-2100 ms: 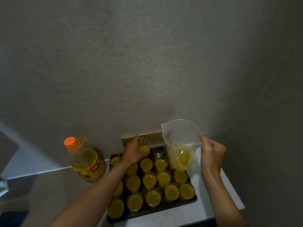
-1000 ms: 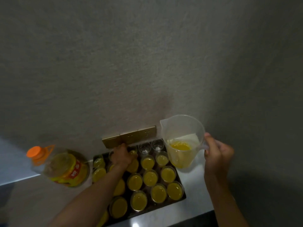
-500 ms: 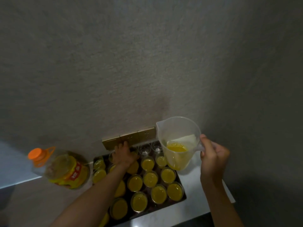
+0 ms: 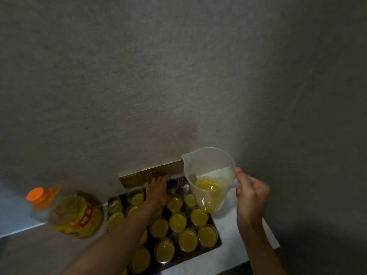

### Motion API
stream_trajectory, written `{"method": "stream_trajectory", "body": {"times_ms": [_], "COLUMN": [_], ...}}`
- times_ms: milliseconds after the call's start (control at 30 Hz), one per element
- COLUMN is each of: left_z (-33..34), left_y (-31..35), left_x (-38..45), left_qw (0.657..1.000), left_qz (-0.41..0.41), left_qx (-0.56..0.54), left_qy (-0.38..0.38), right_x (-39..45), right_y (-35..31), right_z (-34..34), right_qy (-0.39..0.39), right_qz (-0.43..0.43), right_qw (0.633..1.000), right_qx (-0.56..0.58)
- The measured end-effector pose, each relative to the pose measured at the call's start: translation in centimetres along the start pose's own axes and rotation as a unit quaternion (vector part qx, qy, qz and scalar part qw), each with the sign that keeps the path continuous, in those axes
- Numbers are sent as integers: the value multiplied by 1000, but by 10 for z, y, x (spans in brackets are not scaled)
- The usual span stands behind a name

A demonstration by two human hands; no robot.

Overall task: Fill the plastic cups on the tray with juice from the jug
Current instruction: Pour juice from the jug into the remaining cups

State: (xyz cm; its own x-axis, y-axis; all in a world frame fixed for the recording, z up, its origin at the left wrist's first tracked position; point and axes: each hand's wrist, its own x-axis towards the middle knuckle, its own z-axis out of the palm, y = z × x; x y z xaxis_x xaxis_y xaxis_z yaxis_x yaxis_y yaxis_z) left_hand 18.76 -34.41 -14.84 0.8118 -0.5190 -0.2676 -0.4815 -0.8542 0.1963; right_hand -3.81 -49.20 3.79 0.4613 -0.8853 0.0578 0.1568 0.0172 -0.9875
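Observation:
A dark tray (image 4: 215,228) on a white counter holds several clear plastic cups filled with yellow juice (image 4: 188,240). Two empty cups (image 4: 183,183) stand in its back row by the wall. My left hand (image 4: 157,190) reaches over the filled cups to the back row, its fingers stretched out beside the left empty cup (image 4: 172,186). My right hand (image 4: 250,194) grips the handle of a clear plastic jug (image 4: 208,167). The jug hangs nearly upright over the tray's back right corner, with a little juice (image 4: 207,187) in its bottom.
A large juice bottle (image 4: 74,214) with an orange cap (image 4: 35,193) stands left of the tray. A brass socket strip (image 4: 139,175) sits on the grey wall just behind the tray. The white counter (image 4: 235,247) ends close to the right of the tray.
My left hand has set the filled cup down and moved to the back row by the empty cups. The jug has come back from its pouring tilt to nearly upright.

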Motion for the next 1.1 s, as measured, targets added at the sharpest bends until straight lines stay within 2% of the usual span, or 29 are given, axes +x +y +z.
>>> {"method": "stream_trajectory", "body": {"times_ms": [433,633,1100], "left_z": [3,3,14], "left_y": [9,14,25], "left_x": [9,10,14], "left_qw": [998,999,998], "left_qz": [-3,-11,-52], "left_qx": [49,30,22], "left_qy": [-28,-38,-5], "right_x": [1,2,13], "right_y": [6,7,14], "right_z": [-12,-19,-39], "right_qy": [3,2,7], "right_qz": [-7,-9,-4], "right_qw": [999,999,999], "right_qx": [-33,-34,-39]}}
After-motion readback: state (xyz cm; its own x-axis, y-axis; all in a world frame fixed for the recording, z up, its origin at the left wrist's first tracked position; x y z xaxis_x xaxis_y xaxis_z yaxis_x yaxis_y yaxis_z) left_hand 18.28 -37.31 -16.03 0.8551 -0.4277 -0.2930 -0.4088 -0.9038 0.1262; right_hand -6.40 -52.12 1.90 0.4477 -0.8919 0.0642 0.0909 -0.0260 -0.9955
